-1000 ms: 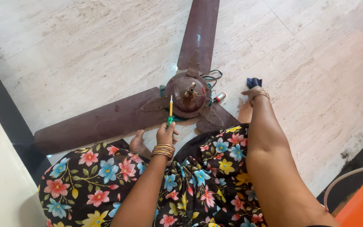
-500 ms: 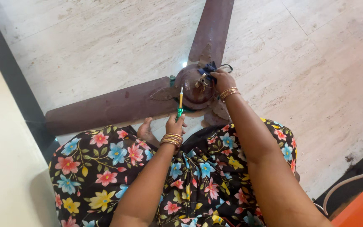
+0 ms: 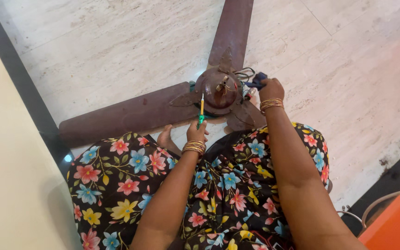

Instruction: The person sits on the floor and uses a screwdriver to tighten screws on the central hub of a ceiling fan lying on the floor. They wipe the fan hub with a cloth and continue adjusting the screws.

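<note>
Item: brown ceiling fan [image 3: 163,109], three blades, flat on the marble floor [image 3: 116,51] before my knees. My left hand [image 3: 196,133]: fingers pinching a green-and-yellow screwdriver [image 3: 201,111], tip at the motor hub [image 3: 221,89]. My right hand [image 3: 271,89]: fingers closed on a dark blue piece [image 3: 258,81] beside the hub.

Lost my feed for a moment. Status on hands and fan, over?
Left hand grips screwdriver, tip at fan motor hub. Right hand holds dark blue object beside hub. Nothing blocking.
</note>
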